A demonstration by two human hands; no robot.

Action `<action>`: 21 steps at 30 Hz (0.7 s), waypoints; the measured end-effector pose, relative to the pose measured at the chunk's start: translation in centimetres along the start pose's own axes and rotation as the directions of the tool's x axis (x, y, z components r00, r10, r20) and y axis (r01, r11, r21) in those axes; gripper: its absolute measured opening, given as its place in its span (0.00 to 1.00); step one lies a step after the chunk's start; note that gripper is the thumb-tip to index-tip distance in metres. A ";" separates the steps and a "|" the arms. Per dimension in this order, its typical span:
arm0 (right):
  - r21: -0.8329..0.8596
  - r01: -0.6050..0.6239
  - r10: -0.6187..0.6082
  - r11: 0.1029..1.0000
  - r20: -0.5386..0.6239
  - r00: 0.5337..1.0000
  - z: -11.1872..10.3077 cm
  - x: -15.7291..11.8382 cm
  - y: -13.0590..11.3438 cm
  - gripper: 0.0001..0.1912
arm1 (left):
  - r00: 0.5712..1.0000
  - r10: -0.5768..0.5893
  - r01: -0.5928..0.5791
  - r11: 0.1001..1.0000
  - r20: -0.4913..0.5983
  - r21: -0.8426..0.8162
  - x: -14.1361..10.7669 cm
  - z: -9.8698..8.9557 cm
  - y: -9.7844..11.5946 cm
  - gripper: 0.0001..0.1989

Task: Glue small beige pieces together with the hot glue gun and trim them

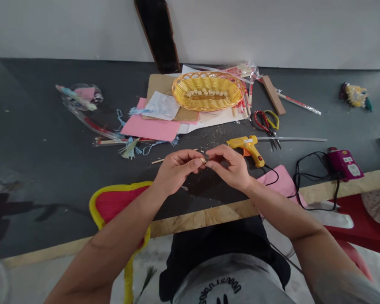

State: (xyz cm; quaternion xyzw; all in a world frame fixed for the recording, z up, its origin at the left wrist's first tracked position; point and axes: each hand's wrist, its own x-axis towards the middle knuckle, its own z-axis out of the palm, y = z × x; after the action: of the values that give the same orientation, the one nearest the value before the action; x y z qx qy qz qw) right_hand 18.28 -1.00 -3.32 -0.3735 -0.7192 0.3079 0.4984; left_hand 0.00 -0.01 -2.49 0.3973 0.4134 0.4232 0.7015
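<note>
You pinch a small pale piece (203, 160) above the desk (31, 109), your left hand (179, 169) gripping it from 9 o'clock and your right hand (231, 166) from 3 with thumb and finger together. From that piece, the yellow glue gun (251, 148) lies toward 3, beside your right hand; the woven basket (209, 103), holding a row of pale bits (205, 92), sits at 12; a pink sheet (152, 128) lies at 10.

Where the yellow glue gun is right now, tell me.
In the head view, the yellow glue gun lies right of centre on the table, just beyond the right hand and nearer than the red-handled tool.
</note>
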 end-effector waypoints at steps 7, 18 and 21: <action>0.069 -0.119 0.118 0.991 0.017 0.993 0.3 -0.3 -0.1 0.04 | 0.992 0.119 -0.106 0.964 -0.038 0.246 -0.2 -0.8 -0.8 0.13; 0.183 -0.263 0.257 0.947 0.055 0.965 0.7 -0.5 0.3 0.07 | 0.987 0.163 -0.152 0.939 -0.009 0.307 -0.1 -1.3 -1.4 0.12; 0.251 -0.339 0.334 0.907 0.062 0.940 0.6 -0.3 0.1 0.09 | 0.992 0.125 -0.127 0.978 0.025 0.164 0.0 -1.2 -1.6 0.15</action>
State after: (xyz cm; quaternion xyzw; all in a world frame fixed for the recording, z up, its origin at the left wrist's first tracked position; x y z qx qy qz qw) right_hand 17.75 -1.21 -3.74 -0.4212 -0.6022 0.4833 0.4758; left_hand -0.69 -0.23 -4.35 0.4823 0.4160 0.4284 0.6409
